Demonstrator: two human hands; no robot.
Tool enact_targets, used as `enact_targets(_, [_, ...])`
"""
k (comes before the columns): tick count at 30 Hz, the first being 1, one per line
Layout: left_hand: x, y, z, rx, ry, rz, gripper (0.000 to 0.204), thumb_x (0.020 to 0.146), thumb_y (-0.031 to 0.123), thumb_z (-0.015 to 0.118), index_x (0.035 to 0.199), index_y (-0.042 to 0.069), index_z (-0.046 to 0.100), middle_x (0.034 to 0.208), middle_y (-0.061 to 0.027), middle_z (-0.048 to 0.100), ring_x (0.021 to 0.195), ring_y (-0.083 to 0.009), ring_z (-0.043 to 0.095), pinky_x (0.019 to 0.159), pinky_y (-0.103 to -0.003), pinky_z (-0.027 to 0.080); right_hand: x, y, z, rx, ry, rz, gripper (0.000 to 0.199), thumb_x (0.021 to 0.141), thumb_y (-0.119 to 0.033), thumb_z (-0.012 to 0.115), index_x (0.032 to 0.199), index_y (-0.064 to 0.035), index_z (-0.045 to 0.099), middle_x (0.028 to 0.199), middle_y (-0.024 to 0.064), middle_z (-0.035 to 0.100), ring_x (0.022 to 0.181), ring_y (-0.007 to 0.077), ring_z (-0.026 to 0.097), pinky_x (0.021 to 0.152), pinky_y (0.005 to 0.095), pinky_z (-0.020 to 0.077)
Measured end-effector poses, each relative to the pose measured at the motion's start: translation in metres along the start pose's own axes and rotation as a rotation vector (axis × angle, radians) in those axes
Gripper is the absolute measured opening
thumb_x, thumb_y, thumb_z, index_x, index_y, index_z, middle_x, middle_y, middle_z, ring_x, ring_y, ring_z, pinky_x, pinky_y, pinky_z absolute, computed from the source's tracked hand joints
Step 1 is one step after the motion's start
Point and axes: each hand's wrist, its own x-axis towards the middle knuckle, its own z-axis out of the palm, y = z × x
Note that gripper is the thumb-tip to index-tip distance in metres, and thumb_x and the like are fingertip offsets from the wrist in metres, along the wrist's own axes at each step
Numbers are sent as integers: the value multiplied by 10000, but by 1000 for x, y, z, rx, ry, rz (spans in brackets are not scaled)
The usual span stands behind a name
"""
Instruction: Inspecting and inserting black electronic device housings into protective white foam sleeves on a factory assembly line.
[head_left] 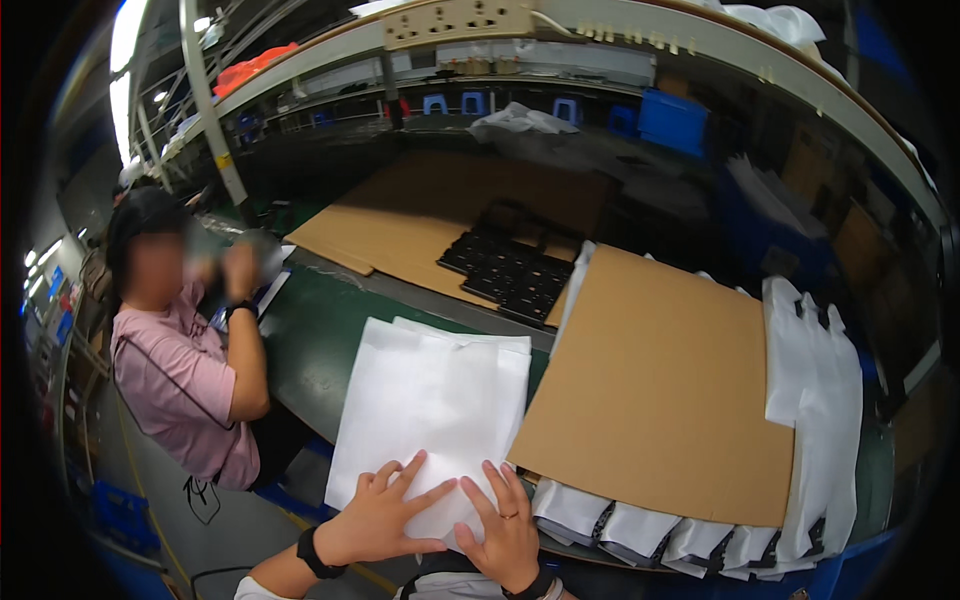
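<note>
White sheets or flat bags of thin material (430, 395) lie in a loose stack at the near edge of the green table. My left hand (385, 512) rests on the lower part of the stack with its fingers spread. Beside it, my right hand (505, 530) lies on the lower right corner, fingers stretched out. Neither hand grips anything. To the right, a large brown cardboard sheet (670, 390) covers a row of white-wrapped pieces (640, 530), whose black edges show at the front. More white wrapping (820, 400) sticks out past its right side.
Several black panels (510, 270) lie on flat cardboard (400, 215) behind the stack. At the left, a person in a pink shirt (185, 390) works at the same green table (310, 350). A rail with power sockets (460, 22) spans overhead. A blue bin (672, 122) stands far back.
</note>
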Motion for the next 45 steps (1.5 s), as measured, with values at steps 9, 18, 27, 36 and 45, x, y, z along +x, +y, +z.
enact_targets(9, [53,5,-94,-147,-213,54,517,853,331,579,1279,50,496,1164,-207,565,1011,-372,528,913,-423,386,-8,11,21,-47,-123,66,405,889,-339,547,1215,-99,550,1372,107,433,1324,276,331,1058,443,290])
enact_targets(18, [223,187,-64,-293,-142,583,496,934,344,480,1324,47,411,1188,-235,542,1098,-394,503,929,-448,397,-7,0,16,1258,58,490,369,767,-148,570,1121,-63,507,1205,151,505,1098,296,480,900,376,446])
enact_targets(27, [345,269,33,-53,243,552,598,921,540,391,1248,60,532,1178,-281,533,1122,-377,511,885,-420,465,-3,3,2,40,-161,41,333,776,-150,573,1099,-78,537,1208,142,497,1193,342,406,1000,404,367])
enact_targets(36, [297,140,1,95,167,320,705,649,515,710,991,-87,572,990,-262,584,921,-369,593,796,-405,486,-13,2,4,-13,-34,-80,310,768,-121,583,1076,-85,574,1218,134,513,1236,351,394,1015,406,360])
enact_targets(45, [95,36,-60,-298,182,-47,467,691,393,673,870,-9,516,848,-202,549,784,-349,551,696,-389,464,-6,5,5,-41,-156,80,334,820,-209,587,1129,-79,584,1241,127,531,1237,334,408,1029,432,333])
